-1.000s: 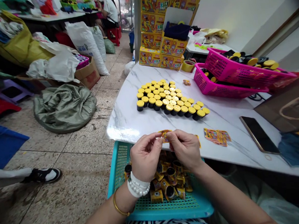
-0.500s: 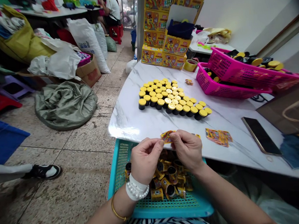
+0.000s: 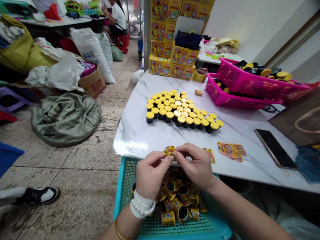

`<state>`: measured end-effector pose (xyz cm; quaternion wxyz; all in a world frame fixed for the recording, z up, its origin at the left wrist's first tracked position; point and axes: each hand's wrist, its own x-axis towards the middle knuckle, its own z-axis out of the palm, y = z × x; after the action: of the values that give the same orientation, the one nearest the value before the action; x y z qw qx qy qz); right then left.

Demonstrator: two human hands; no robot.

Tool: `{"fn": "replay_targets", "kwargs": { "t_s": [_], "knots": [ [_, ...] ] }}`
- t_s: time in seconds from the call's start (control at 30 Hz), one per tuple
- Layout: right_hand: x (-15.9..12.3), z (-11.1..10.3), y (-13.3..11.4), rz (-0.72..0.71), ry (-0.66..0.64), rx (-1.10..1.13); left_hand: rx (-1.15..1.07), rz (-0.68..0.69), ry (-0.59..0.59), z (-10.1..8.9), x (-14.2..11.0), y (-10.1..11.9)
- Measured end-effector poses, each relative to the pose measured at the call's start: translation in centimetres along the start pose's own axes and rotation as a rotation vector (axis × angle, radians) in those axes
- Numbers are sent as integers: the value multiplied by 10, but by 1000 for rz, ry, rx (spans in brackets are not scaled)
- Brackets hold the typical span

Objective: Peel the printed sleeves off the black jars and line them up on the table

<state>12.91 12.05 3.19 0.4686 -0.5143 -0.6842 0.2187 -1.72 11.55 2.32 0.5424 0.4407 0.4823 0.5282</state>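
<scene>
Above the table's near edge, a small yellow printed label [image 3: 169,150] is pinched between my two hands and looks bent. My left hand [image 3: 152,173], with a white pearl bracelet at the wrist, grips its left side with thumb and forefinger. On its right side are the closed fingertips of my right hand [image 3: 194,165]. Below both hands, a teal basket [image 3: 124,195] holds several small black cups in yellow printed wraps [image 3: 167,218]. More flat labels [image 3: 230,151] lie in a pile on the table to the right, and another label [image 3: 210,155] is partly behind my right hand.
Rows of black cups with yellow lids [image 3: 179,109] stand on the marble-patterned table [image 3: 133,136]. Two pink baskets [image 3: 256,84], a phone [image 3: 275,148] and a tape roll [image 3: 199,75] are further right. Yellow boxes [image 3: 167,35] are stacked behind. A person [image 3: 118,17] sits far off.
My left hand now grips the label together with my right; before, it was mostly in my right fingers. The label has shifted left and curved. The camera view has tilted slightly.
</scene>
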Motion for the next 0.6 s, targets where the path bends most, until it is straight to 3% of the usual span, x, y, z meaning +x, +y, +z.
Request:
{"fn": "replay_targets", "kwargs": {
  "t_s": [0.13, 0.2, 0.3, 0.4, 0.5, 0.6],
  "knots": [
    [13, -16, 1, -83, -68, -46, -234, -322, -42, -4, 6, 1],
    [27, -42, 13, -111, 49, -175, -310, -385, -50, -5, 8, 3],
    [45, -89, 43, -80, 363, -578, -366, -458, -111, -6, 9, 7],
    [51, -118, 76, 16, 274, -969, -390, -501, -207, -4, 13, 11],
    [47, -118, 94, 35, 186, -1122, -430, -525, -278, 2, 21, 14],
    [44, -108, 96, 9, 181, -1135, -489, -559, -289, 10, 30, 14]
  ]
}}
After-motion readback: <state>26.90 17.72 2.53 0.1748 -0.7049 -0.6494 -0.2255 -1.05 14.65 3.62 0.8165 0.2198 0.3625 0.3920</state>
